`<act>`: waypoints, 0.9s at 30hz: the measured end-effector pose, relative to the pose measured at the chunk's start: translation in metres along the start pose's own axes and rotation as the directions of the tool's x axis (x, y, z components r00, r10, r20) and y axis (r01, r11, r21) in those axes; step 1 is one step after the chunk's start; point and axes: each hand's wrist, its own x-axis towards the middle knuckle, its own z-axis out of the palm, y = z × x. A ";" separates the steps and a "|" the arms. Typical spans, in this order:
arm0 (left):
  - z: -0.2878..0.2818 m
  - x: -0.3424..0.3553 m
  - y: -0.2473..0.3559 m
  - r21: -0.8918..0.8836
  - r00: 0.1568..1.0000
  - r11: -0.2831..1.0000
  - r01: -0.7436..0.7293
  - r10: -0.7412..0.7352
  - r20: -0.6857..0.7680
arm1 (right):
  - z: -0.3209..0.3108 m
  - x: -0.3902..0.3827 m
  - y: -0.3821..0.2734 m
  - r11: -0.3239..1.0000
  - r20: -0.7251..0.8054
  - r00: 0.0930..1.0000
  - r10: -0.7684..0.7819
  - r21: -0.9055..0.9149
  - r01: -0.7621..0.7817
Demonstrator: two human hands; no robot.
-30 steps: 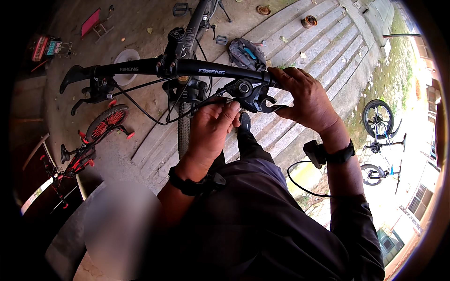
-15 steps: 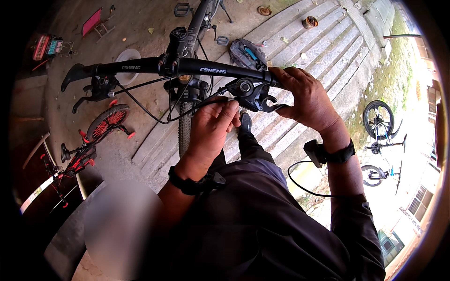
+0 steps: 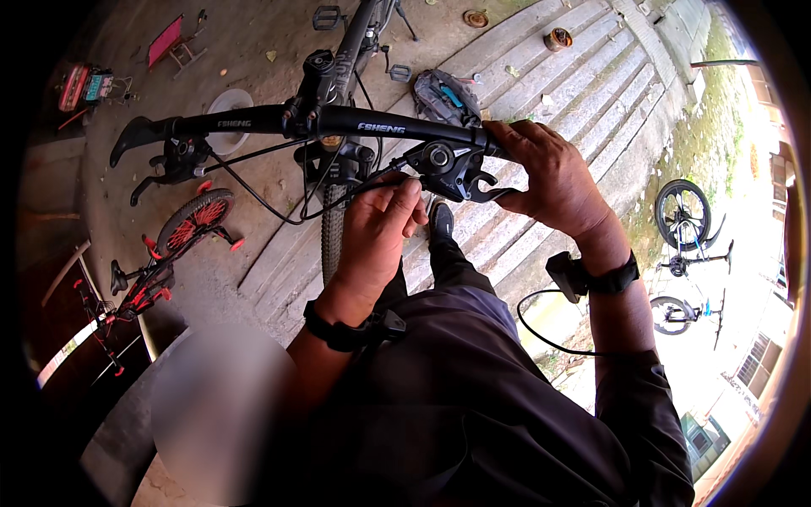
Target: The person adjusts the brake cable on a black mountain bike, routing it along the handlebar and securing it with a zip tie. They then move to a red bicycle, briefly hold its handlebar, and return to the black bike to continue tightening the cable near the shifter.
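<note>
A black bicycle handlebar (image 3: pixel 262 119) runs across the upper middle of the head view. On its right half is a combined shifter and brake lever unit (image 3: pixel 441 160). My right hand (image 3: pixel 553 173) is closed around the bar's right end, its thumb by the brake lever (image 3: pixel 488 193). Just below the shifter, my left hand (image 3: pixel 380 221) pinches with thumb and forefinger at a black cable (image 3: pixel 359 188) that runs into the unit. The exact contact at the fingertips is partly hidden. The left brake lever (image 3: pixel 145 188) hangs untouched.
The bicycle's front tire (image 3: pixel 332 228) stands below the bar. A red and black child's bicycle (image 3: pixel 160 270) is at left, another bicycle (image 3: pixel 681 218) at far right. Beyond lie a grey bag (image 3: pixel 443 97), a white basin (image 3: pixel 230 110), a rusty can (image 3: pixel 558 40) and a pink folding chair (image 3: pixel 166 40).
My left thumb and fingers have shifted slightly left and down by the shifter, still pinched. My right hand stays on the bar's end.
</note>
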 end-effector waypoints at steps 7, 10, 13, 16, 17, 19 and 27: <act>-0.006 0.003 -0.002 0.062 0.997 0.996 -0.066 0.063 0.048 | 0.000 0.000 0.000 1.000 -0.004 1.000 -0.012 -0.004 0.012; -0.007 0.003 -0.002 0.060 0.995 0.994 -0.090 0.088 0.036 | -0.001 0.001 -0.001 1.000 -0.001 1.000 -0.010 -0.023 0.010; -0.008 0.004 -0.002 0.078 0.992 0.990 -0.116 0.112 0.056 | -0.001 0.000 -0.001 0.999 -0.003 1.000 -0.009 -0.031 0.009; -0.008 0.004 -0.002 0.101 0.989 0.986 -0.133 0.127 0.071 | -0.001 0.000 -0.001 1.000 0.003 1.000 0.001 -0.019 -0.001; -0.008 0.004 -0.002 0.108 0.989 0.985 -0.138 0.131 0.072 | -0.001 0.000 -0.001 1.000 0.007 1.000 0.004 -0.019 -0.004; -0.008 0.004 -0.002 0.121 0.987 0.982 -0.147 0.139 0.076 | -0.001 0.000 -0.001 1.000 0.010 1.000 0.007 -0.018 -0.006; -0.007 0.002 -0.005 0.079 0.992 0.989 -0.122 0.120 0.035 | 0.000 -0.001 0.000 0.999 0.004 1.000 -0.008 -0.031 0.009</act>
